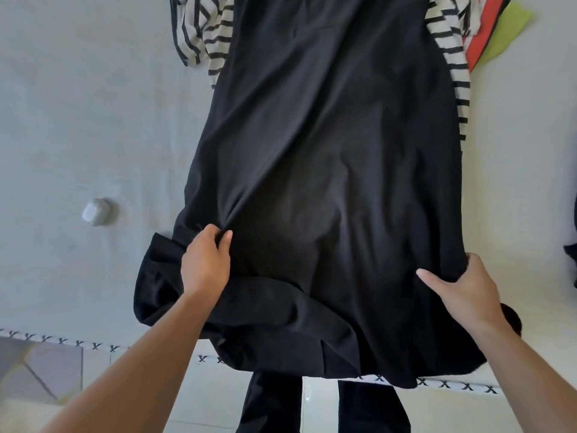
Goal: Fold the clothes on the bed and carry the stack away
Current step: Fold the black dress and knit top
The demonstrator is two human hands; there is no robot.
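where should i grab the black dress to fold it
Judging by its pose, take the black dress at the near hem corners, from the bed's edge. It lies lengthwise away from you; the left hand already pinches a bunch there and the right hand grips the edge.

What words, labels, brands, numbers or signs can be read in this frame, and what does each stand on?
"X": a repeated row of black cross marks along the white band edging the pale grey bed sheet; a pattern more than a word.
Small white rounded case on the sheet: no marking legible.
Large black garment, black-and-cream striped top, red and lime-green cloth: no text or label visible.
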